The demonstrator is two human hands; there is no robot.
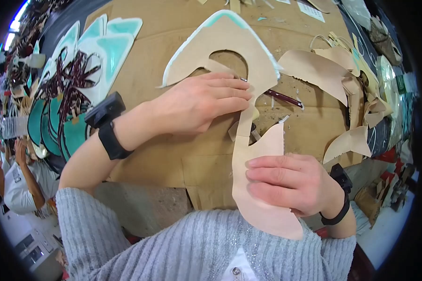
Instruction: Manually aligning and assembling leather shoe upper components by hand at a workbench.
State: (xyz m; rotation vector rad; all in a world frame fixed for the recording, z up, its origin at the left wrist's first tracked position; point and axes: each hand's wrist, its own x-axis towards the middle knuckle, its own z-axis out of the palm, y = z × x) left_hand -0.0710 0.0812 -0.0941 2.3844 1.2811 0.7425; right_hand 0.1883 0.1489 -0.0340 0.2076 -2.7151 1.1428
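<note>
White sheet (311, 11) printed, too small to be read, at far edge of cardboard-covered surface (159, 154). Beige leather-like piece (244, 126): arched top teal-and-white bordered, narrow strip, broad lower panel overhanging near edge. Arch covered by left hand (206, 100), grip hidden, cannot be told; lower panel grasped by right hand (290, 182), thumb hidden.

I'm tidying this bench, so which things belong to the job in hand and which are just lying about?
In use:
Long beige piece, under left hand and right hand

Seemingly lying about:
Teal-and-white pieces, left
Dark red strips
Loose beige pieces, right
</note>
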